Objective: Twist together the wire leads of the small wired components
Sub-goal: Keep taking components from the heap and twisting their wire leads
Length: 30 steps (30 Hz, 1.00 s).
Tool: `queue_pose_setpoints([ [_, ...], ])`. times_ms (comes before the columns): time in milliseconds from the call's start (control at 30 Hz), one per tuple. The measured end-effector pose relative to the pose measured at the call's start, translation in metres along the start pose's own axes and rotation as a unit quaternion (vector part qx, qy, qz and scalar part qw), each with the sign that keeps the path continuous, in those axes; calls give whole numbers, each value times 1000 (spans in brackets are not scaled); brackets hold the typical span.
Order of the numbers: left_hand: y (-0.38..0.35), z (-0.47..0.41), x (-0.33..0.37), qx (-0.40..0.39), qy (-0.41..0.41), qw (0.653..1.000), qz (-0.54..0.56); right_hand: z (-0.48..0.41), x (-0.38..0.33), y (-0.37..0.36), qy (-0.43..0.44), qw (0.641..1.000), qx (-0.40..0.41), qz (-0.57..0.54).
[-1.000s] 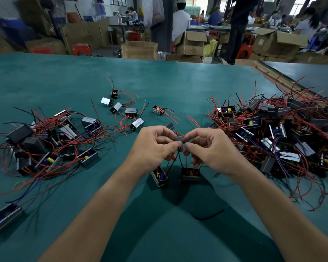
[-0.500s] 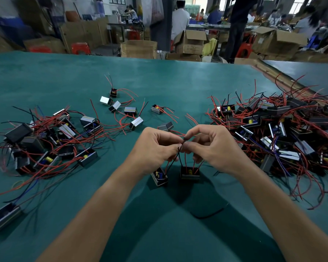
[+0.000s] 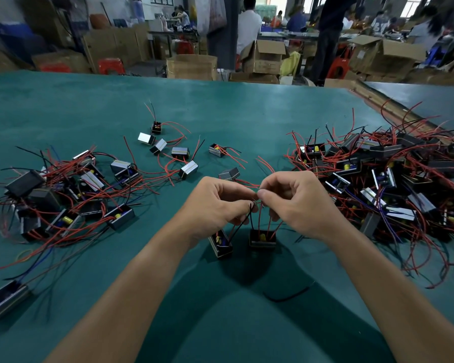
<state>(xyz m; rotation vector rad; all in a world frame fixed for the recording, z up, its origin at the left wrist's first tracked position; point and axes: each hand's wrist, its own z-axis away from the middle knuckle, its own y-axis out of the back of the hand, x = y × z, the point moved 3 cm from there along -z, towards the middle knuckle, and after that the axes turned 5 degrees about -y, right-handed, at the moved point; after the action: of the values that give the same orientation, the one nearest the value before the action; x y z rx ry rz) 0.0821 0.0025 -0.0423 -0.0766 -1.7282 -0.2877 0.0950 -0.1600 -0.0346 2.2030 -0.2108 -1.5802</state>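
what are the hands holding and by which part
The wire leads, pinched at their top ends, where they meet, by the left hand and the right hand.

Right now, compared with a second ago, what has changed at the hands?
Hardly anything moved. The left hand and right hand still pinch the wire leads together, their grip only slightly shifted. The left component and right component under them stay put.

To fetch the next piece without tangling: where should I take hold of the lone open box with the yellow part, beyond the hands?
Probably pinch the box across its side walls from above, coming from the left: its red leads trail off to the right.
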Motion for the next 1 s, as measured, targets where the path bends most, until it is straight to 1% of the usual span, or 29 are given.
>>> queue_pose_setpoints([
  [200,-3,2,0,-25,7,1000,17,0,0,1,-26,998,-27,-52],
  [300,-6,1,-2,-9,3,1000,16,-1,-1,2,-34,997,-36,-67],
  [400,-11,1,-3,15,0,1000,25,-1,-2,5,-38,996,-27,-78],
  [467,-13,2,-1,15,0,1000,23,-2,-2,8,-40,996,-29,-80],
  [567,-13,4,1,-5,2,1000,30,-1,-2,12,-55,990,-63,-110],
  [700,-12,7,1,-58,19,997,52,3,-2,15,-56,978,-132,-151],
  [767,-11,8,0,-84,26,995,48,4,-2,16,-46,976,-157,-146],
  [867,-12,9,-1,-113,34,992,45,3,0,17,-39,977,-170,-120],
  [933,-13,10,-1,-119,32,991,50,3,0,16,-37,979,-174,-99],
  [1000,-12,10,-2,-109,32,992,53,3,0,18,-30,982,-165,-82],
])
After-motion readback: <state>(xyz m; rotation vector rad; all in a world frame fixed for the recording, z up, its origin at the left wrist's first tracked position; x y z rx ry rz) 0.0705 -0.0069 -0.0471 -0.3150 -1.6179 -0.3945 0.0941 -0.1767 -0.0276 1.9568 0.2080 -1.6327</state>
